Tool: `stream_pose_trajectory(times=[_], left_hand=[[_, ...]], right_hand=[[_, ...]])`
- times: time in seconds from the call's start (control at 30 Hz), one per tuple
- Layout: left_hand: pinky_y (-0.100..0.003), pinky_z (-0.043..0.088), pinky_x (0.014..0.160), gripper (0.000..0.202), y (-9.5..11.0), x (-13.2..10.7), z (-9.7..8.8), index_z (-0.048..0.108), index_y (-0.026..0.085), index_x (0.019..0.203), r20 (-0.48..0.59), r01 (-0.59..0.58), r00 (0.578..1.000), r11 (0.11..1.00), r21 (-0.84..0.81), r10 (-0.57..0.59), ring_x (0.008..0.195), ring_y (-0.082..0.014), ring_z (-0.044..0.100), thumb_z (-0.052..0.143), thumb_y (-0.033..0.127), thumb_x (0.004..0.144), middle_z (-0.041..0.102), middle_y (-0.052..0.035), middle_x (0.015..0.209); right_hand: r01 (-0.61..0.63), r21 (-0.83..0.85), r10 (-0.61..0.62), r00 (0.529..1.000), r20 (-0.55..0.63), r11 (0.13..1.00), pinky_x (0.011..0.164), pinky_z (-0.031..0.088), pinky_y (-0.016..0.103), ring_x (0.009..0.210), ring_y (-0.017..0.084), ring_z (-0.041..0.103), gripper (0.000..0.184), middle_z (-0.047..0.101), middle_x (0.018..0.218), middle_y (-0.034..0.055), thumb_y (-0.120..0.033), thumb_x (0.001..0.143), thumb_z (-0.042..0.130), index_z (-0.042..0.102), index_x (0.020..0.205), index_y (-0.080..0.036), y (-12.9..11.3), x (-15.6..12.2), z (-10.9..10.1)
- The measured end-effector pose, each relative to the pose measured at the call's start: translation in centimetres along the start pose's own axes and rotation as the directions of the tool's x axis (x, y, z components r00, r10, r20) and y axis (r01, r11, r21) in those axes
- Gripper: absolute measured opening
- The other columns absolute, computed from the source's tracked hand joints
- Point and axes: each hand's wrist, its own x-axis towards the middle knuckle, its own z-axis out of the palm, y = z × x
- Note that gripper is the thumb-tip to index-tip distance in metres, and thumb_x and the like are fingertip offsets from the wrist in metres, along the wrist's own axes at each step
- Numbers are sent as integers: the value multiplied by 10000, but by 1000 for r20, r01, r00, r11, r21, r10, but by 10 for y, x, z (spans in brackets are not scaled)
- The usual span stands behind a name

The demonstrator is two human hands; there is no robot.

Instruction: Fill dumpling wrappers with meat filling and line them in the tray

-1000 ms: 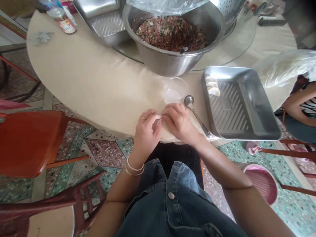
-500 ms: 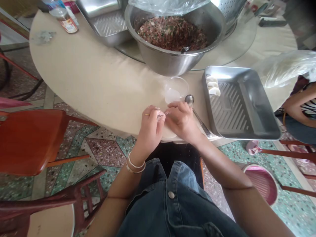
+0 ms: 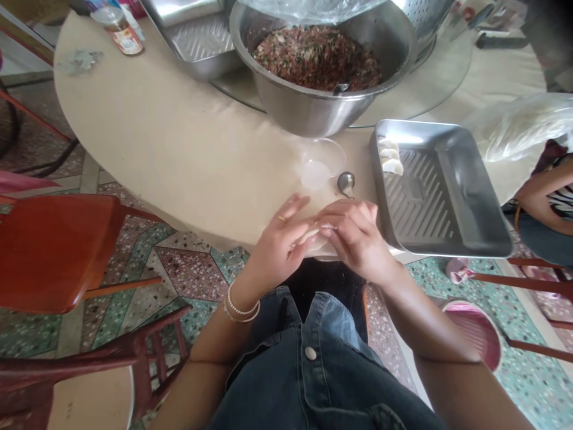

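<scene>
Between my two hands is a pale, folded dumpling, mostly covered by fingers. My left hand supports it with thumb and fingers, the ringed finger lifted away. My right hand pinches its right end with thumb and fingertips. Just beyond them stands a small clear plastic bowl with something whitish in it. A metal spoon lies beside the bowl, its handle hidden behind my right hand. To the right, a metal tray holds several white dumplings in its far left corner.
A big steel bowl of minced filling stands at the back, with plastic film over its far rim. Another metal tray and a labelled jar are back left. A person's arm shows at right.
Both hands have shifted right and slightly nearer my body. The right fingers now overlap the left fingertips at the dumpling, and some left fingers have lifted off it.
</scene>
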Motion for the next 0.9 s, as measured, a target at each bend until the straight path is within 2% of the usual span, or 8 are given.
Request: stream_pose_trajectory(times=[0.1,0.2,0.27,0.33,0.5,0.6,0.77,0.9], left_hand=[[-379,432,1079,289,12,1,1,635,211,1189,49,34,998,983,-181,-26,1319,-213,504,457,251,965,618,-96,1312],[-266,514,748,255,19,1,0,681,194,966,134,226,973,908,-353,-191,858,-151,657,470,338,965,689,-30,852],[-223,431,560,325,21,1,1,636,172,778,210,365,931,771,-522,-298,610,-94,553,490,405,951,584,12,651],[-213,400,517,388,21,1,3,596,160,697,275,440,894,573,-691,-355,547,-77,500,511,460,930,533,20,589],[-285,555,725,278,20,6,6,694,156,914,375,425,837,41,-904,-399,767,-167,681,575,407,893,689,-47,755],[-372,543,946,304,20,8,-1,671,190,1128,396,371,827,-141,-918,-398,1083,-231,664,529,355,915,718,-71,1087],[-530,502,1015,392,22,9,-15,597,262,1259,452,394,809,-225,-891,-375,1278,-309,551,408,397,944,613,-40,1349],[-525,499,1025,415,23,7,-18,588,289,1261,428,386,816,-184,-904,-389,1312,-305,521,400,460,932,599,-38,1371]], right_hand=[[-71,123,74,997,-21,990,791,367,348,889,149,608,55,677,900,16,-200,938,538,581,972,-193,0,5,-7],[-177,368,185,983,14,913,788,408,312,821,104,626,61,687,862,-18,-212,929,562,615,959,-210,3,10,-9],[-245,516,244,967,72,820,776,451,283,819,94,640,68,696,877,-25,-225,916,583,637,957,-222,5,12,-8],[-301,595,286,950,123,745,742,482,266,812,96,648,76,701,883,-21,-241,909,590,656,948,-230,5,14,-8],[-317,477,363,932,-4,820,825,501,314,927,142,669,148,724,998,-1,-260,901,601,675,1028,-268,5,16,-23],[-297,306,342,934,-104,905,791,505,326,857,152,664,176,720,952,1,-286,874,636,673,1046,-280,14,27,-47],[-223,-22,217,964,-153,975,734,484,347,739,165,608,371,660,817,32,-365,838,661,629,1180,-226,53,77,-75],[-142,-120,148,988,42,983,759,464,407,806,237,598,529,640,810,58,-473,788,695,592,1237,-213,79,125,-66]])
